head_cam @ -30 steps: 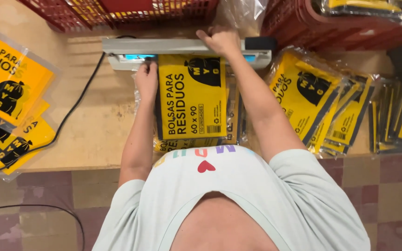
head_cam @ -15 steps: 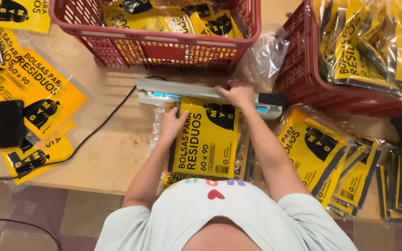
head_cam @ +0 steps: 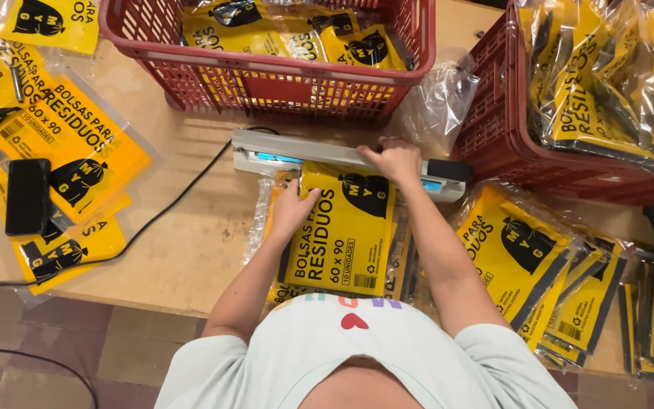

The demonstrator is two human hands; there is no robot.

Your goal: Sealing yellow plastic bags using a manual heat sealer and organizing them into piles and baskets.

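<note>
At the far left of the wooden worktop [head_cam: 183, 250], flat yellow labels [head_cam: 70, 136] in clear sleeves are lying fanned out, with a black phone [head_cam: 27, 195] resting on top of them. A black cable [head_cam: 168, 208] is running across the bare wood towards the middle. Behind it, a red basket [head_cam: 266, 79] is sitting with more yellow packets inside.

In the middle, the left hand [head_cam: 293, 208] is lying flat on the left edge of the yellow packet [head_cam: 342, 235], fingers stretched out and pressing rather than gripping. That packet is lying on a small stack just in front of the person, its top edge tucked under the bar of the grey heat sealer [head_cam: 297, 155]. The right hand [head_cam: 397, 160] is bearing down on the sealer's arm, fingers curled loosely over it, palm on top.

To the right, a pile of finished packets [head_cam: 524, 257] is spreading over the worktop, and a second red basket [head_cam: 516, 144] is holding bagged packets beyond it.
</note>
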